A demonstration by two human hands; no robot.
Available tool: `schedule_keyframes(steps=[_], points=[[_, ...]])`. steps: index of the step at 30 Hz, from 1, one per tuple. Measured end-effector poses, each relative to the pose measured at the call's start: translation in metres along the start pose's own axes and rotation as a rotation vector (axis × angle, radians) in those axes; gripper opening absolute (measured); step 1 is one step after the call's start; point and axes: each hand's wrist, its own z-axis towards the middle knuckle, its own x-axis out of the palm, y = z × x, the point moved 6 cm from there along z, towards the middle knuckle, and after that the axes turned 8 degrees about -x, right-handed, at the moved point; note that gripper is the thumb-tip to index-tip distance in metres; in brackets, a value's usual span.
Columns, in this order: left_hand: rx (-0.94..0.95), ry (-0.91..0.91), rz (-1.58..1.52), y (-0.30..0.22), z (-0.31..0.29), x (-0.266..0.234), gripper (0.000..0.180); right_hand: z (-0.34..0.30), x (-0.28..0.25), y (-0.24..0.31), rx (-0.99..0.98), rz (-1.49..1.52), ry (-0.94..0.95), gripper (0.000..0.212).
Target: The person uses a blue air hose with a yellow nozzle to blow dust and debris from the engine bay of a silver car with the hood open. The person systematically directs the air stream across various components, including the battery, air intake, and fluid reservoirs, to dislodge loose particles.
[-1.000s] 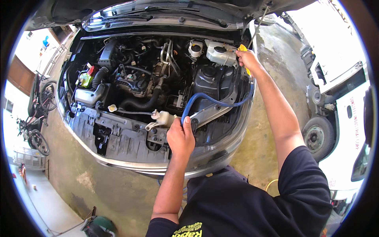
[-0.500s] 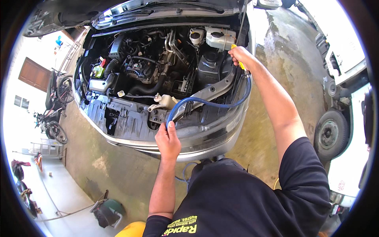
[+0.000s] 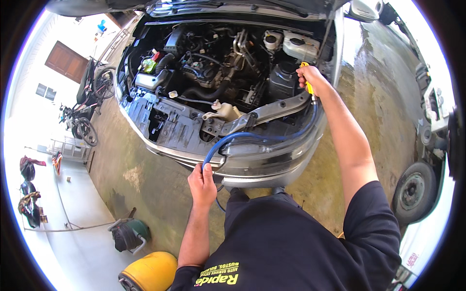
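My right hand (image 3: 312,78) is closed around a yellow air blow gun (image 3: 309,87), held over the right side of the engine bay (image 3: 208,72), near a white reservoir (image 3: 300,45). A blue hose (image 3: 255,136) joins the gun's lower end and sags across the car's front to my left hand (image 3: 202,185). That hand grips the hose just in front of the bumper (image 3: 272,167), its thumb along the hose. Below, more hose hangs by my legs. The gun's tip is hard to make out.
The raised hood (image 3: 97,5) spans the top. A vehicle with a dark-tyred wheel (image 3: 414,192) stands at right. At left are bicycles (image 3: 87,111) and a white wall. A yellow drum (image 3: 150,271) and a dark green container (image 3: 130,235) stand at lower left.
The view has shifted, so the car sits farther right and more of the yellow drum shows. My right hand with the blow gun is slightly nearer me relative to the white reservoir; both grips are kept.
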Motion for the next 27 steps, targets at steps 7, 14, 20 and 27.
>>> schedule_keyframes(steps=[7,14,20,27], points=[[-0.064,0.06,-0.152,0.061,0.042,-0.07,0.046,-0.009,0.104,0.018,-0.041,0.231,0.069,0.021],[-0.091,-0.081,-0.476,0.124,0.149,-0.136,0.044,0.051,0.227,0.015,0.035,0.534,-0.02,0.021],[-0.113,-0.127,-0.567,0.175,0.238,-0.17,0.039,0.067,0.318,-0.005,0.094,0.632,-0.129,0.02],[-0.145,-0.092,-0.448,0.232,0.257,-0.163,0.039,0.065,0.371,-0.022,0.035,0.584,0.073,0.017]])
